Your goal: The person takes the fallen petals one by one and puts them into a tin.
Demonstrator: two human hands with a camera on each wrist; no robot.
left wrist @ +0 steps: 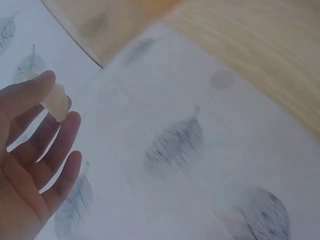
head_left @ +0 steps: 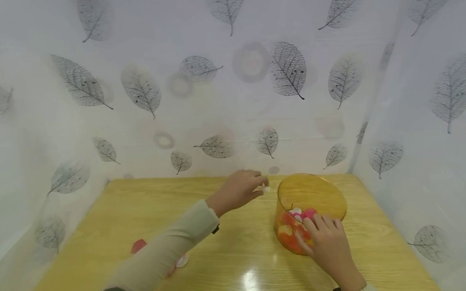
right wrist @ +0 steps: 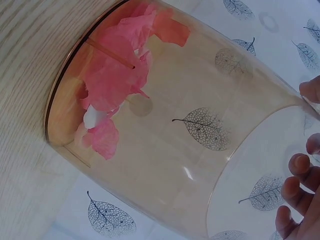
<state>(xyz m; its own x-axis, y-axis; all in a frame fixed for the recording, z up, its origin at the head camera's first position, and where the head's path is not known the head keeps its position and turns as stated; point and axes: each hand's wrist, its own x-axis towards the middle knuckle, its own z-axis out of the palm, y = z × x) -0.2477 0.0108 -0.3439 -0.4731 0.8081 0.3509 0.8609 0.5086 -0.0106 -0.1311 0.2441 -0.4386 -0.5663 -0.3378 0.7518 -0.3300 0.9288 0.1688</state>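
My left hand (head_left: 239, 190) is raised over the table, left of the container. Its thumb and fingers pinch a small white petal (left wrist: 56, 102), thin and slightly curled. A clear amber container (head_left: 312, 189) stands upright on the table at the right. Pink, red and white petals (right wrist: 117, 67) lie in its bottom, along with a thin stick (right wrist: 111, 52). At the container's near rim, my right hand (head_left: 327, 243) holds on, fingertips over the edge and thumb (right wrist: 311, 90) lower at the wall.
Left on the wooden table (head_left: 233, 257) lie a red petal (head_left: 138, 246) and a white petal (head_left: 182, 260) with a pinkish piece beside it, partly hidden by the left sleeve (head_left: 164, 241). Pale sheeting (head_left: 219, 110) printed with leaves rises behind and at both sides.
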